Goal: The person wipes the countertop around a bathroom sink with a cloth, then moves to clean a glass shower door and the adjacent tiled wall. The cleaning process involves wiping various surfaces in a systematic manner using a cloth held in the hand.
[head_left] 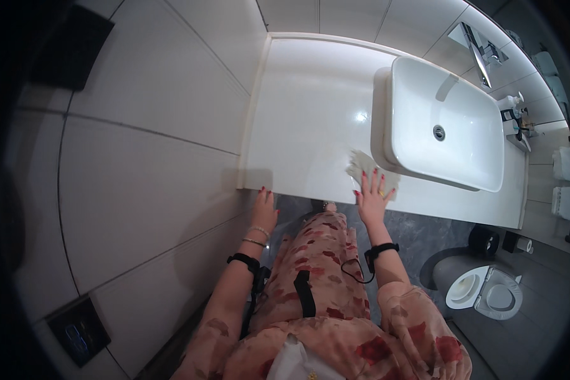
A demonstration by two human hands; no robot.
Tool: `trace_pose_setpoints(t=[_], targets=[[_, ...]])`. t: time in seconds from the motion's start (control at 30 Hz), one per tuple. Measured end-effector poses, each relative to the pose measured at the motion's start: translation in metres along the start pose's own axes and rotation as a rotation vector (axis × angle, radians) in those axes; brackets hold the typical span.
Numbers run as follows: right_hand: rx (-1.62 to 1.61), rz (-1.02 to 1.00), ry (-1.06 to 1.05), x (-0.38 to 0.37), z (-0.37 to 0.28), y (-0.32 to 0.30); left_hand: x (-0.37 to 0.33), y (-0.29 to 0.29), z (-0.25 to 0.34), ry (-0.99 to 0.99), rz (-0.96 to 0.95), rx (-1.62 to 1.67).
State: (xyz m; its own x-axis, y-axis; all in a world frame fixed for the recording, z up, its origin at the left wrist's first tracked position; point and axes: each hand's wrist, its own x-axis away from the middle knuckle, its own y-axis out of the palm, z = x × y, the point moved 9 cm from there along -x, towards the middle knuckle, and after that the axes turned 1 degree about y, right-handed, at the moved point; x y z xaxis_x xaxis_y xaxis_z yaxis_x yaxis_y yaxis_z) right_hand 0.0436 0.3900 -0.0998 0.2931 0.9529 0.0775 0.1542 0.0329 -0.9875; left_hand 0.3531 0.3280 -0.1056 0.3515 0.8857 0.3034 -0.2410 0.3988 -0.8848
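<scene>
My right hand (373, 201) lies flat with its fingers spread on a pale greyish cloth (359, 163) at the front of the white countertop (310, 120). Part of the cloth is hidden under the fingers. Just behind it stands a white rectangular basin (424, 95). My left hand (265, 212) is at the counter's front left corner, fingers stretched out, the tips at the edge. It holds nothing that I can see. Dark bands with small devices circle both wrists, and bracelets show on the left one.
A wall-mounted tap (478, 57) reaches over the basin. Pump bottles (512, 101) stand beyond its right side. A tiled wall (145, 164) borders the counter on the left. At the lower right are a toilet (486, 291) with its lid up and a dark bin (483, 240).
</scene>
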Motion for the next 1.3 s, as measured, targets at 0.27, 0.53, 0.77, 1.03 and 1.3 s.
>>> trace_pose_setpoints(t=[0.27, 0.53, 0.77, 1.03, 1.3], targets=[[-0.059, 0.13, 0.206, -0.012, -0.082, 0.006, 0.041, -0.042, -0.014, -0.039, 0.315, 0.21], [-0.206, -0.1, -0.49, -0.016, -0.272, 0.027, 0.052, -0.061, 0.003, 0.0, 0.238, 0.075], [-0.27, -0.1, -0.494, 0.011, -0.179, 0.001, 0.024, -0.023, 0.066, 0.346, 0.265, 0.03], [-0.334, -0.01, -0.157, 0.02, -0.045, -0.016, -0.015, 0.051, 0.207, 0.46, -0.195, -0.209], [-0.44, -0.065, -0.093, 0.032, 0.073, -0.014, -0.022, 0.098, 0.318, 0.444, -0.357, -0.31]])
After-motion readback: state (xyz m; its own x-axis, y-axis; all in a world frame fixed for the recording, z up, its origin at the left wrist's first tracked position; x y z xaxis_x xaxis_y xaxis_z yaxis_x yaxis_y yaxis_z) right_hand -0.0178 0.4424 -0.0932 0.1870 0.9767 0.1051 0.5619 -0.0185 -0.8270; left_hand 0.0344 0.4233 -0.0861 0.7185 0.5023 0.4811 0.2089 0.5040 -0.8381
